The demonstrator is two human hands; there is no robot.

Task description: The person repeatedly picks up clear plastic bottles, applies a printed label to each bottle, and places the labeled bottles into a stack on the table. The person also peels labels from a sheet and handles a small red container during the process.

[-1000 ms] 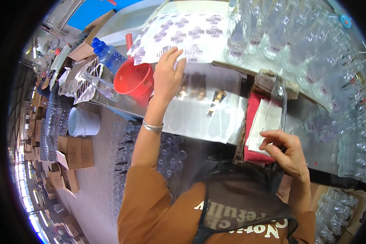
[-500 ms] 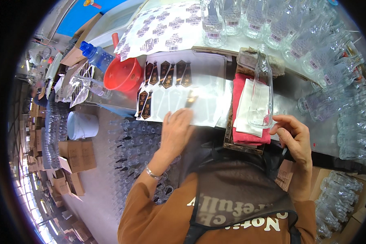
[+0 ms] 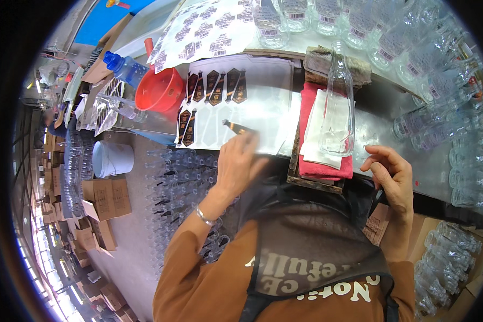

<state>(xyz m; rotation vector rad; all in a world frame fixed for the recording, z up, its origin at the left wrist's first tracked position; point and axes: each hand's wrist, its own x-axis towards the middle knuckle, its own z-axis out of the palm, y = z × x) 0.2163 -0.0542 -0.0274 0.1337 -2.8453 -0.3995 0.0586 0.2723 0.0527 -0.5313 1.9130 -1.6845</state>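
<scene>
At the lower middle of the frame, a sheer dark apron [image 3: 300,236] lies over a brown cloth top [image 3: 198,273], and a smooth metal bracelet [image 3: 205,216] rings the left wrist. The left hand [image 3: 235,163], blurred at the fingers, is just left of centre, narrowed on one end of a small label [image 3: 237,127]. The right hand [image 3: 393,174], right of centre, is loosely curled near the bottle's base and apart from it; I cannot tell whether it holds anything.

The bottle [image 3: 338,115] is clear, smooth glass with a slim neck and a wider body, right of centre. It lies on a folded white cloth [image 3: 312,139] over a red cloth [image 3: 308,104], within a worn wooden tray [image 3: 315,185], its neck by a rough brown block [image 3: 319,64].

The label is a tapered strip, black with gold, above the left hand and over a glossy pale sheet [image 3: 263,102]. Similar black labels [image 3: 216,88] stand in rows on the sheet's left part.

Beyond, at upper left, are a red plastic dipper [image 3: 158,91] and a blue plastic bottle [image 3: 124,70]. Clear glass bottles [image 3: 327,21] crowd the upper right. A white bucket [image 3: 112,159] and brown cardboard boxes [image 3: 107,198] stand at the left.
</scene>
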